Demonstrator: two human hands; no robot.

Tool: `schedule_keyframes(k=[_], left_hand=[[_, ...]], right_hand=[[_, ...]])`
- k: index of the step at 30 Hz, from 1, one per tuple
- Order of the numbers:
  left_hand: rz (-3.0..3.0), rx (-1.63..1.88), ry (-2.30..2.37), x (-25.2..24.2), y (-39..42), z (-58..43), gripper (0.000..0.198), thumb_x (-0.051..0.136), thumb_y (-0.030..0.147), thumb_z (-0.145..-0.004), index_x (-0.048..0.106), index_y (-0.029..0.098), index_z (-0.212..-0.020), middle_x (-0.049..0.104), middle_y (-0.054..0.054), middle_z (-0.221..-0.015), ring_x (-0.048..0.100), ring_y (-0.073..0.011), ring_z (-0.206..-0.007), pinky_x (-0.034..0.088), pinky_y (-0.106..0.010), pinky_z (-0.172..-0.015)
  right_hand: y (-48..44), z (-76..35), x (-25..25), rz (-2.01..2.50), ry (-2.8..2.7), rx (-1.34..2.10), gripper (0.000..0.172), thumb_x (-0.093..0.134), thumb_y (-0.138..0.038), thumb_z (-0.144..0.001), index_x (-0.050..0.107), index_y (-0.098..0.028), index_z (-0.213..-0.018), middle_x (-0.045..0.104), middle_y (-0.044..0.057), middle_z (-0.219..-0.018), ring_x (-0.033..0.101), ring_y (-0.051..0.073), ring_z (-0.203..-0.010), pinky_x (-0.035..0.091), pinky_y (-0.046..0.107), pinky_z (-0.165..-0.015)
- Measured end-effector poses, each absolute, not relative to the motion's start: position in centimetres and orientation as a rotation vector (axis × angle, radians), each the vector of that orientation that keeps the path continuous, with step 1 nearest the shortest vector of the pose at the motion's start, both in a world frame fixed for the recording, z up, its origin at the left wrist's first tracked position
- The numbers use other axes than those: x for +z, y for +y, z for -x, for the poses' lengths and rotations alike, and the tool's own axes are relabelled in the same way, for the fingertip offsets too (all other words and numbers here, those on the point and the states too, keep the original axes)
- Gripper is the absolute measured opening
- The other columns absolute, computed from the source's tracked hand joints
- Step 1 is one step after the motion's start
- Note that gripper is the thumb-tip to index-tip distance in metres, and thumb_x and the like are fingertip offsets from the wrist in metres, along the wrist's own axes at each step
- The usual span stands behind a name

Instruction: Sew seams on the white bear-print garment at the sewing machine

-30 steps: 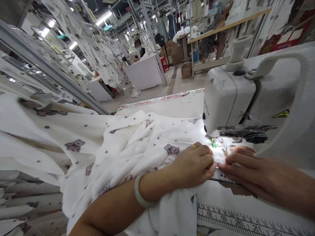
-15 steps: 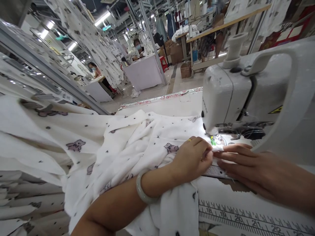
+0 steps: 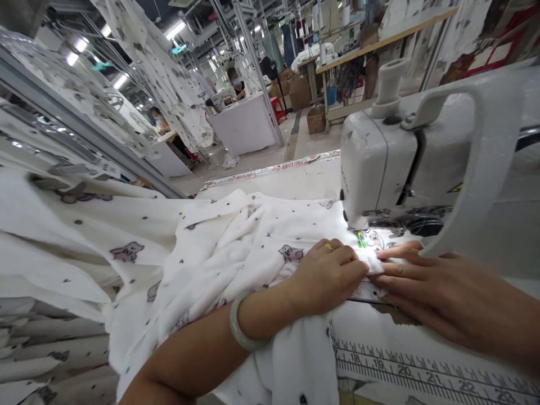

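White fleecy fabric [image 3: 236, 247] printed with bears and dots lies bunched over the sewing machine table. My left hand [image 3: 331, 275], with a ring and a pale bangle on the wrist, has its fingers curled onto the fabric's edge near the needle area. My right hand [image 3: 430, 287] lies flat with fingers stretched out, their tips touching the small lit fold of fabric beside my left fingertips. Just beyond is the white sewing machine [image 3: 375, 163], its lamp shining on the green-marked presser foot [image 3: 361, 239]. The needle itself is too small to make out.
A printed ruler [image 3: 405, 368] runs along the table's near edge. Fabric hangs from a clamp rack [image 3: 84, 135] at the left. Farther off are other workstations [image 3: 247, 124], seated people, a red stool [image 3: 278, 108] and cardboard boxes [image 3: 316, 120].
The view has shifted slightly, with the machine a little farther left. More of the white fold shows between my hands, and my left fingers are curled more over the fabric.
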State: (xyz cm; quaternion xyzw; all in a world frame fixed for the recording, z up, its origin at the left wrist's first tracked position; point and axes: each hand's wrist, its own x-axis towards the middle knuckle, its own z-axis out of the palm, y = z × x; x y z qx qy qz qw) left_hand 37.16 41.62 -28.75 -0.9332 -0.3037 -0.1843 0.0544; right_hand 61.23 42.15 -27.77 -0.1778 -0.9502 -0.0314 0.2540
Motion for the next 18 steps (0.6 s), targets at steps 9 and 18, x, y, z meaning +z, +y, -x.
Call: schedule_keyframes(k=[9,18], left_hand=[[2.648,-0.487,-0.613,-28.2,41.6,-37.2,0.015,0.052,0.009,-0.099,0.065,0.013,-0.093,0.062,-0.003,-0.08,0.053,-0.0159,-0.075,0.047,-0.03,-0.073],[2.697,-0.278,-0.535,-27.3,41.3,-37.6,0.02,0.05,0.006,-0.099,0.064,0.012,-0.086,0.063,-0.008,-0.085,0.056,-0.0175,-0.08,0.047,-0.031,-0.073]], right_hand=[[42.0,-61.0,-26.8,0.466,-2.527,-0.119,0.04,0.036,-0.031,-0.109,0.073,-0.024,-0.094,0.082,-0.001,-0.098,0.077,0.019,-0.084,0.051,0.036,-0.064],[42.2,-62.4,-28.4,0.562,-2.461,-0.015,0.024,0.046,-0.027,-0.104,0.07,-0.028,-0.101,0.081,-0.001,-0.098,0.075,0.018,-0.072,0.055,0.038,-0.075]])
